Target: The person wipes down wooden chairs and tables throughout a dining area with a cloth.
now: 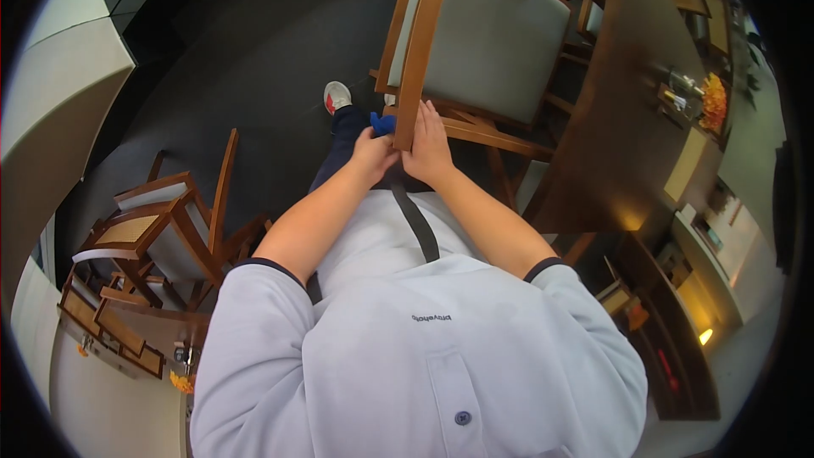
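A wooden chair (496, 38) with a grey padded seat stands right in front of me, beside a dark table. The end of its long wooden bar (414, 76) comes down between my hands. My left hand (371, 157) is closed around a bunched blue cloth (383, 125), at the left side of the bar's end. On the other side, my right hand (431, 148) grips the chair, its fingers stretched along the wood and the thumb near the bar's end. The fingertips of my left hand are partly hidden.
The dark wooden table (623, 93) runs along the right, with orange flowers (714, 102) and small containers (676, 100) on it. More wooden chairs (165, 229) stand at the left. A dark floor (246, 51) lies ahead, with my shoe (337, 97) on it.
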The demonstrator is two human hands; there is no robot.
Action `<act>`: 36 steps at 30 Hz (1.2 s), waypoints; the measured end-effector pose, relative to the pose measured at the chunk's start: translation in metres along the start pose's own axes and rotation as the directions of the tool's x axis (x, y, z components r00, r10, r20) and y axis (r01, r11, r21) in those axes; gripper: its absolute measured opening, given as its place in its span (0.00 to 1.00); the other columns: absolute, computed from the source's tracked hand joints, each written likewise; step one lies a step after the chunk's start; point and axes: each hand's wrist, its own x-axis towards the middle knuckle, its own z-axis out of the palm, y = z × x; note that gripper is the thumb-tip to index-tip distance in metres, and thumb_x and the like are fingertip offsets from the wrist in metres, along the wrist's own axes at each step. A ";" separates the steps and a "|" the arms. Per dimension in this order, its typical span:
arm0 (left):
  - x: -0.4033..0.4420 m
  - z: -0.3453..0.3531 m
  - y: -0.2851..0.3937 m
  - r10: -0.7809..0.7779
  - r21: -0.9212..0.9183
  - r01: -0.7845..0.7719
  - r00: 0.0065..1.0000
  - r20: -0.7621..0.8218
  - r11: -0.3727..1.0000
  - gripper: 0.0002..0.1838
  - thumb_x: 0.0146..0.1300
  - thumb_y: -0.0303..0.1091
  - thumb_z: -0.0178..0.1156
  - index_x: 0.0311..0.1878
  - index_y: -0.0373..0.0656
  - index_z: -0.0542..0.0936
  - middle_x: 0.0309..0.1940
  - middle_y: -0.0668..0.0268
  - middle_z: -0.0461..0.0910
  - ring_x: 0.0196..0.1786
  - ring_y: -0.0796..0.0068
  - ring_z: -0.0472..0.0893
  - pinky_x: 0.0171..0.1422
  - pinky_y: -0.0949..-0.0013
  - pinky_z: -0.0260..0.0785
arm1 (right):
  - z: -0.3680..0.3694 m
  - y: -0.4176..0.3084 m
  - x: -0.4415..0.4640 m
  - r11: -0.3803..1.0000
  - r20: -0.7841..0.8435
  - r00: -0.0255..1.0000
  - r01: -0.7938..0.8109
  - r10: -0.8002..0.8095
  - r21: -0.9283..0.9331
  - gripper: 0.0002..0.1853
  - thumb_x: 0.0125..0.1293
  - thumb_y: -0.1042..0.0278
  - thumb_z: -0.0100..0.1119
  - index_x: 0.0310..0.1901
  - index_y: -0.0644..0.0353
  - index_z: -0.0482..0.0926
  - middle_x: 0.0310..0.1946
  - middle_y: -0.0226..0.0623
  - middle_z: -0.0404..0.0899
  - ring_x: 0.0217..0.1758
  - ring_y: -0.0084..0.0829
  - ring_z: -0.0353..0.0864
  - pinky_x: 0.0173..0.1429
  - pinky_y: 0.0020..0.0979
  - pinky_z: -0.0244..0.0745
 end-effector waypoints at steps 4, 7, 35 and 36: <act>-0.018 0.012 0.017 0.111 0.157 -0.069 0.955 -0.275 0.985 0.25 0.63 0.17 0.61 0.59 0.41 0.62 0.48 0.58 0.76 0.51 0.60 0.82 0.61 0.56 0.78 | 0.034 0.011 0.005 0.997 -0.072 0.994 -0.078 0.080 0.021 0.38 0.57 0.69 0.64 0.68 0.71 0.61 0.67 0.59 0.67 0.73 0.58 0.63 0.77 0.50 0.57; 0.008 -0.010 0.006 -0.010 0.083 0.014 0.999 -0.043 0.996 0.16 0.67 0.25 0.60 0.56 0.42 0.70 0.53 0.60 0.75 0.50 0.65 0.82 0.61 0.54 0.76 | 0.047 0.016 0.012 0.991 -0.106 0.986 -0.131 0.128 -0.017 0.35 0.58 0.69 0.63 0.66 0.71 0.64 0.65 0.58 0.68 0.72 0.59 0.65 0.75 0.50 0.59; 0.064 0.185 -0.175 0.061 0.431 0.025 0.981 -0.183 0.902 0.18 0.65 0.18 0.49 0.56 0.38 0.78 0.47 0.60 0.81 0.46 0.64 0.83 0.46 0.60 0.78 | -0.036 0.200 -0.084 0.961 -0.111 0.985 -0.152 0.129 -0.233 0.21 0.63 0.67 0.56 0.58 0.63 0.74 0.57 0.44 0.77 0.68 0.44 0.72 0.72 0.44 0.65; 0.063 0.194 -0.178 0.051 0.467 0.034 0.985 -0.166 0.883 0.18 0.66 0.18 0.49 0.56 0.39 0.78 0.46 0.60 0.81 0.45 0.65 0.83 0.44 0.61 0.78 | -0.040 0.206 -0.090 0.955 -0.111 0.983 -0.168 0.145 -0.242 0.22 0.63 0.67 0.56 0.59 0.63 0.73 0.57 0.44 0.76 0.69 0.44 0.71 0.73 0.44 0.65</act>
